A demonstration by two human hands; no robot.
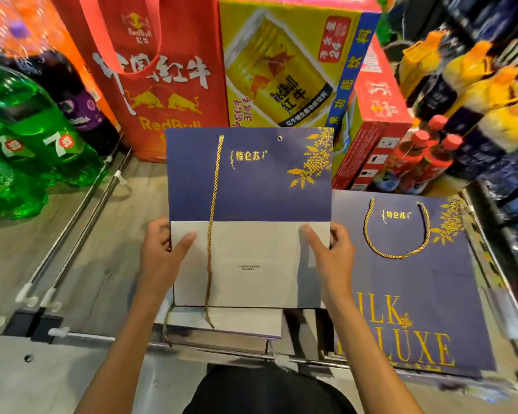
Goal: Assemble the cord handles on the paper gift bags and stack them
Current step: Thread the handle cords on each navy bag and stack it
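The bag [248,180] was held flat and upright between both hands, the left hand [162,252] gripping its left edge and the right hand [332,249] its right edge. Each thumb was pressed on the white folded base, and the fingers were hidden behind. One cord [212,204] was seen threaded through the hole above the left hand, with its loose end hanging past the bag's bottom edge. The hole [280,138] above the right hand was empty, so the handle was judged half fitted. The next move was judged to need one hand freed so that the loose end could be brought up, fed through that empty hole and secured behind the panel. A finished bag [416,294] with a looped handle [396,234] lay just right of the right hand, where the stack was taken to be. Below both hands a pile [237,321] of flat bags lay on the shelf [87,264], with a spare cord [166,324] beside it. All of these bags were folded flat, with nothing in them. Beyond the hands stood a red tote [162,85] and a shut carton [281,70], whose contents could not be seen.
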